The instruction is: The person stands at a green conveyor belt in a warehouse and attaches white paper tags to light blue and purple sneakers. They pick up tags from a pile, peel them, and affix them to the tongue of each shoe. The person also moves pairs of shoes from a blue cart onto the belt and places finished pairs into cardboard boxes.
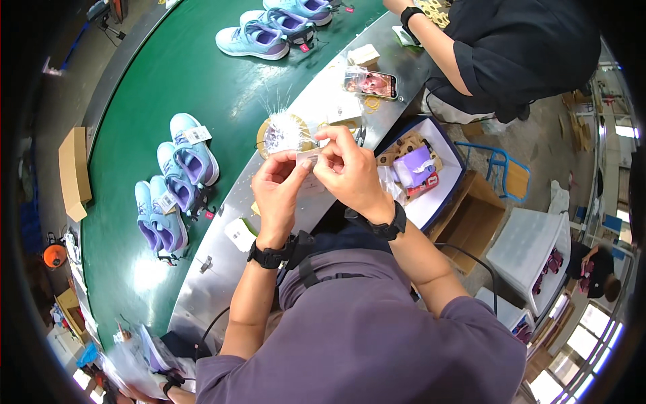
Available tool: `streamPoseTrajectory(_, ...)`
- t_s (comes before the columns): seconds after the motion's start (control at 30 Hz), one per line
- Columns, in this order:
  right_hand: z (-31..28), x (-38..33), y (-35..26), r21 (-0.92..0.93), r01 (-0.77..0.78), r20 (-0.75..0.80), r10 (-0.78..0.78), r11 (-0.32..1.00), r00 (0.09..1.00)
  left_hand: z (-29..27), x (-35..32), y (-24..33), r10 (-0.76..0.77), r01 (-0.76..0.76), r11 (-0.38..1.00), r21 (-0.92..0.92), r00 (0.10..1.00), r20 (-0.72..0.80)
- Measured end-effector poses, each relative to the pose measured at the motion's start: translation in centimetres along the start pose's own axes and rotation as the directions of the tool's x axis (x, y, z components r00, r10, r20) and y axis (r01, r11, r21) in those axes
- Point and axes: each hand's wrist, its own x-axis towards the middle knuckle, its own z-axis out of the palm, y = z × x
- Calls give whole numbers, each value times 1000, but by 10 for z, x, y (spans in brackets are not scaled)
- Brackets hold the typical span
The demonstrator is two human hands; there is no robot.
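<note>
**A:** In the head view, the person's left hand (277,185) and right hand (348,172) meet above the steel bench (215,269). Both are closed in a pinch on a small white tag (308,159), held between the fingertips just near of a bundle of clear plastic fasteners (284,132) on a round base.

**B:** What would doing it well ask for?

**A:** Judging by the grip, the tag should stay flat between thumb and forefinger, with the wrists close together, so that the thin piece does not twist or slip. Whether a fastener is already through it is too small to tell.

**B:** And the count?

**A:** On the green conveyor belt (195,74), three light blue and purple shoes (176,185) lie at the left, and three more at the far end (276,27). One phone (370,84) lies on the bench at the far right, beside a co-worker's arm (431,37). One open box (431,175) of purple pieces sits to the right.
</note>
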Motion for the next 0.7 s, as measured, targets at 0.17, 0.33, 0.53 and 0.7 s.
streamPoseTrajectory(0.17, -4, 2, 5, -40, -13, -12, 13, 999, 1000, 6, 3, -3, 19, -22, 992, 125, 999, 32)
streamPoseTrajectory(0.33, -13, 6, 9, 92, -237, 170, 219, 967, 961, 2, 30, 9, 530, -737, 372, 564, 667, 523)
streamPoseTrajectory(0.53, -35, 28, 26, 223, -428, 191, 391, 876, 900, 24, 74, 43, 326, -951, -26, 309, 284, 901)
streamPoseTrajectory(0.7, -47, 29, 52, -207, 11, -161, -45, 978, 986, 60, 111, 48, 5, -958, 165, 235, 239, 971)
